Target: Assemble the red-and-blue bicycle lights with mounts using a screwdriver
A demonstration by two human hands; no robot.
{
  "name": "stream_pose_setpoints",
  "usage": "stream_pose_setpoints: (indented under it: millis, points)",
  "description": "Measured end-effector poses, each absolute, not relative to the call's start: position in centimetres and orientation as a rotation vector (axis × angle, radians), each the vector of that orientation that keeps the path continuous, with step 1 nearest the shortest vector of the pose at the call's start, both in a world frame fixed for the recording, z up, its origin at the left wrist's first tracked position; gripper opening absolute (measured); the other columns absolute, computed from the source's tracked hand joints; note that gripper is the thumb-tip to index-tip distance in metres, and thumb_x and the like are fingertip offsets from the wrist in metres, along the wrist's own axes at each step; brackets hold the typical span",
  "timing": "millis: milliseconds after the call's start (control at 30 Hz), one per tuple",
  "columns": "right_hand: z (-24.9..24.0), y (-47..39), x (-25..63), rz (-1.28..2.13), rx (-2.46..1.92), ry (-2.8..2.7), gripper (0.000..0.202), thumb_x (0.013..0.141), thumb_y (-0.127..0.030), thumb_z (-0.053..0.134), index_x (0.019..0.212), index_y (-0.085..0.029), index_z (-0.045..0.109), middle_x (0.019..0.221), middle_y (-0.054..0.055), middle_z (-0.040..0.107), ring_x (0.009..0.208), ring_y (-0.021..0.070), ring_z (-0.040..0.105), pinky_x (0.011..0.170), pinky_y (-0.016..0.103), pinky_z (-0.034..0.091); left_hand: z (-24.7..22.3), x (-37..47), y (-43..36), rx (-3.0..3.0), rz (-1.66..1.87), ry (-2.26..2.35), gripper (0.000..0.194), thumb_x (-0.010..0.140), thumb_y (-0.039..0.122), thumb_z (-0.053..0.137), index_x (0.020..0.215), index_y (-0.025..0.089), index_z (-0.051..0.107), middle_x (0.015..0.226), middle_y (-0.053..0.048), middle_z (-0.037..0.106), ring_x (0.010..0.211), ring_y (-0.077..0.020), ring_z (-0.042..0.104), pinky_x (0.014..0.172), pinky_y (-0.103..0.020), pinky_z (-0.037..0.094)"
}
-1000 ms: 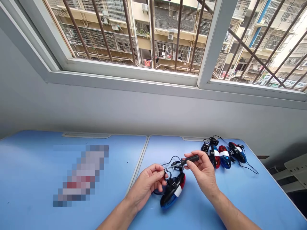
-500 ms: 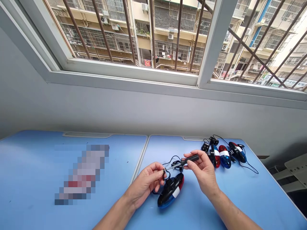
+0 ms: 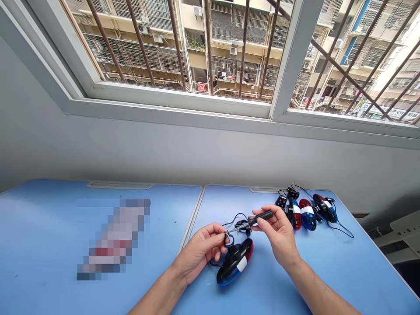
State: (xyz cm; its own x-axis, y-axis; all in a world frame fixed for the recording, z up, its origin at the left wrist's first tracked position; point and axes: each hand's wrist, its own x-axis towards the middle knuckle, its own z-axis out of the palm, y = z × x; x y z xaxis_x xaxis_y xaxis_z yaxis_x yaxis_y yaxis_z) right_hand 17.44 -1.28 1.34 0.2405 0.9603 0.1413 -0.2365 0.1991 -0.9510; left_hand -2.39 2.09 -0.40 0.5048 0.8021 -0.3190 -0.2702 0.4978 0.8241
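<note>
My right hand (image 3: pixel 277 229) is closed around the black handle of a screwdriver (image 3: pixel 261 217), whose metal shaft slants down to the left. Its tip meets the end of a black mounting clamp (image 3: pixel 230 240). My left hand (image 3: pixel 205 247) pinches that clamp between thumb and fingers. The clamp stands on top of a bike siren light (image 3: pixel 234 262), black with blue, white and red lens parts, tilted on the table. A black cable runs from it to a small black ring-shaped part (image 3: pixel 243 226) behind the screwdriver. The screw itself is too small to make out.
Several more red, white and blue siren lights (image 3: pixel 307 215) with black cables and small switch boxes (image 3: pixel 281 201) lie at the back right of the blue table (image 3: pixel 173 201). A blurred-out item (image 3: pixel 114 238) lies on the left. A wall and barred window stand behind.
Almost nothing differs. Both hands, the screwdriver and the siren light have shifted very slightly to the right in view, with the same grips.
</note>
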Motion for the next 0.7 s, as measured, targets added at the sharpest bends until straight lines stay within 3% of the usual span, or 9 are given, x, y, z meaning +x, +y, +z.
stream_pose_setpoints:
  millis: [700]
  points:
    - [1.36,-1.18,17.38,1.065,-1.012,-0.951,0.030,0.071,-0.034,0.075,0.091,-0.022,0.057,0.091,0.004,0.072,0.082,0.0207,0.069,0.068,0.036,0.060,-0.31,-2.07,1.88,0.806,0.750,0.846,0.026,0.064,0.029,0.081,0.074,0.014,0.063,0.067,-0.002,0.068,0.054,-0.0110,0.060,0.054,-0.021,0.049]
